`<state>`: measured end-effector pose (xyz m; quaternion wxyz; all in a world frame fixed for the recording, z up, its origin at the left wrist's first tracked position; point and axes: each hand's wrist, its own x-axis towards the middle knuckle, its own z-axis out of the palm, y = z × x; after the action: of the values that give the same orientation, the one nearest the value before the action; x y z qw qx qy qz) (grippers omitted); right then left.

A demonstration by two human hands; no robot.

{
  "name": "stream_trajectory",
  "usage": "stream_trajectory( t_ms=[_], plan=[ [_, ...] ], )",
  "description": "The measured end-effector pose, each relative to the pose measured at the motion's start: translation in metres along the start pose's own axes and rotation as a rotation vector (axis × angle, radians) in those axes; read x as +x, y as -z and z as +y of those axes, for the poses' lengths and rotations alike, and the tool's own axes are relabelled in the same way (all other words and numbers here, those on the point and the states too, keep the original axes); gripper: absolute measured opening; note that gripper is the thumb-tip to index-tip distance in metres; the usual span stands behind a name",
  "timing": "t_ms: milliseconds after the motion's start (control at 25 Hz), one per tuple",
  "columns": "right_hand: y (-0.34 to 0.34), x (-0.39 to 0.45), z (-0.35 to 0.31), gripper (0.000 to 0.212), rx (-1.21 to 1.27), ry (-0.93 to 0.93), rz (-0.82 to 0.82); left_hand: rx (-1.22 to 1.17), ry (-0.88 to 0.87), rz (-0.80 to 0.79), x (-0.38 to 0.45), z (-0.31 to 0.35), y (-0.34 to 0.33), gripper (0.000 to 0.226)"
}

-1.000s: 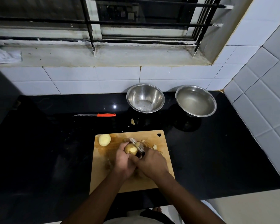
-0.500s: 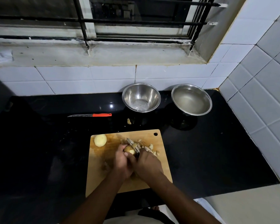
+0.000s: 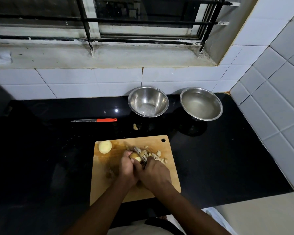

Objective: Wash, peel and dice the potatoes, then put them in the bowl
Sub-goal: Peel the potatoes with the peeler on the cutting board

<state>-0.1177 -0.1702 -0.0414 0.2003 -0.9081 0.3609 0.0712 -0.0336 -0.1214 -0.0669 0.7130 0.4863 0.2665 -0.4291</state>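
Over the wooden cutting board (image 3: 170, 182), my left hand (image 3: 126, 168) grips a partly peeled potato (image 3: 134, 156). My right hand (image 3: 155, 173) holds a metal peeler (image 3: 139, 152) whose blade lies against the potato's far side. A peeled pale potato (image 3: 105, 146) rests at the board's far left corner. Several peel scraps (image 3: 158, 156) lie on the board to the right of the hands. Two steel bowls stand at the back: the left bowl (image 3: 148, 101) and the right bowl (image 3: 201, 103), which seems to hold water.
A knife with a red handle (image 3: 98, 120) lies on the black counter (image 3: 49, 150) left of the bowls. A small potato scrap (image 3: 135, 126) sits on the counter beyond the board. White tiled walls close off the back and right.
The peeler's blade has shifted along the potato between frames while both hands stay over the board. More peel scraps show to the right of the hands.
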Motion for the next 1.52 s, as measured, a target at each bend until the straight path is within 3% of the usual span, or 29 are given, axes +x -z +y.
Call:
stream_trajectory(
  t_ms=[120, 400, 600, 920, 1200, 1400, 1520],
  plan=[
    [0.000, 0.003, 0.003, 0.088, -0.046, -0.031, -0.055, 0.005, -0.021, 0.031, 0.005, 0.001, 0.003, 0.034],
    [-0.002, 0.001, -0.004, 0.067, 0.100, -0.038, -0.077, 0.081, -0.033, 0.107, 0.004, 0.000, -0.005, 0.035],
    [0.000, -0.002, -0.009, 0.059, -0.020, 0.045, -0.030, 0.070, -0.061, 0.070, -0.003, -0.002, -0.008, 0.047],
    [0.005, 0.018, 0.009, 0.091, 0.213, -0.114, -0.184, 0.008, -0.091, 0.029, 0.002, 0.004, -0.005, 0.029],
    [-0.002, 0.003, -0.008, 0.061, 0.139, 0.022, -0.041, 0.099, -0.034, 0.066, -0.010, 0.006, -0.014, 0.046],
    [0.009, 0.013, 0.001, 0.086, 0.149, -0.087, -0.104, -0.055, -0.027, 0.032, -0.013, 0.007, -0.010, 0.038],
    [0.009, 0.009, 0.001, 0.085, 0.117, -0.062, -0.114, -0.049, -0.035, 0.049, -0.011, 0.005, -0.010, 0.033]
  ],
)
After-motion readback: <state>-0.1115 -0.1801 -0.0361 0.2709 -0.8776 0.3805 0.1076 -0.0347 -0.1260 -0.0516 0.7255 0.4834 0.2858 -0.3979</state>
